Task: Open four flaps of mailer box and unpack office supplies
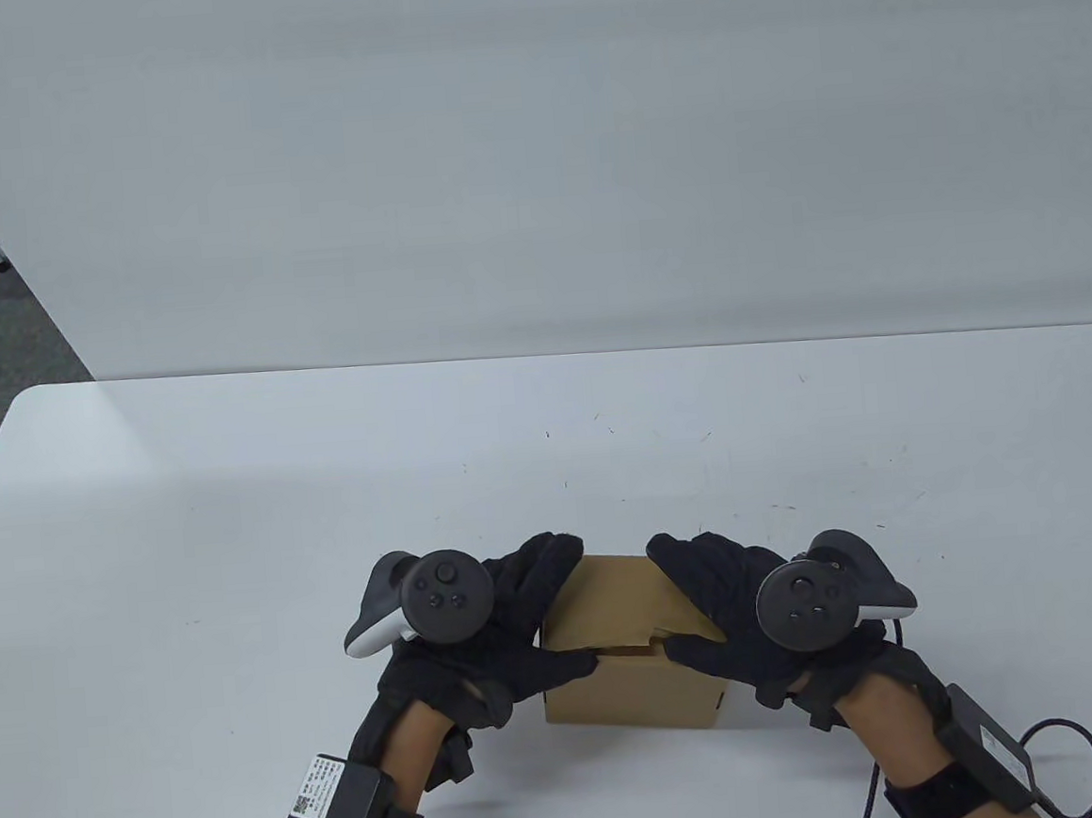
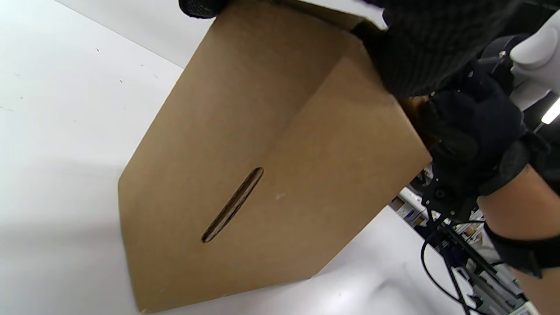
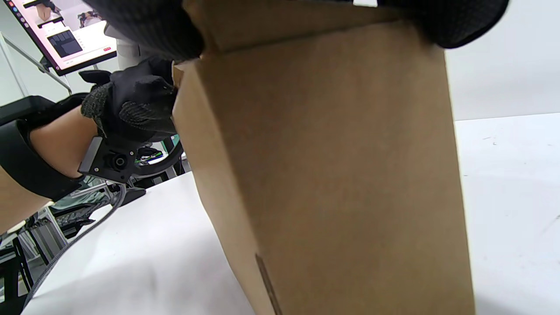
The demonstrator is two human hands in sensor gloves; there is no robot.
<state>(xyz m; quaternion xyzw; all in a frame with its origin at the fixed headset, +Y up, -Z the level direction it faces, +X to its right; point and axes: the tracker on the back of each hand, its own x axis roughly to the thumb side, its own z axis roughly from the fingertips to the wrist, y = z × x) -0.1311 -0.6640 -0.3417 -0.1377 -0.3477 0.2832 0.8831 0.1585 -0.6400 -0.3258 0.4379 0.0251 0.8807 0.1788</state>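
Right now the mailer box (image 1: 622,648) sits on the white desk (image 1: 233,509) close to the near edge, squarely between the two gloved hands, so neither one is the nearer; each has its own side. The left hand (image 1: 488,631) wraps the box's left top corner, fingers laid over the far left edge and the thumb reaching in along the near top edge. The right hand (image 1: 723,617) mirrors it on the right, fingers draped over the top panel and the thumb tip pressed at a small notch in the near rim, where the top flap (image 1: 618,602) meets the front wall. Both grips look closed onto cardboard rather than hanging loose, though from above I cannot tell how hard they press. The top itself looks shut, lying flat with only that small gap at the front seam. In the left wrist view a side wall (image 2: 245,175) shows a narrow slanted slot (image 2: 232,204), and the box seems tipped a little off the desk, or the camera is tilted; I cannot say which. What matters for the next move, as I judge it, is that the seam runs left to right along the near top edge, directly under both thumbs, so the flap would have to lift up and away from the person, hinging at the far side. No office supplies are visible; the unpacking looks barely begun.
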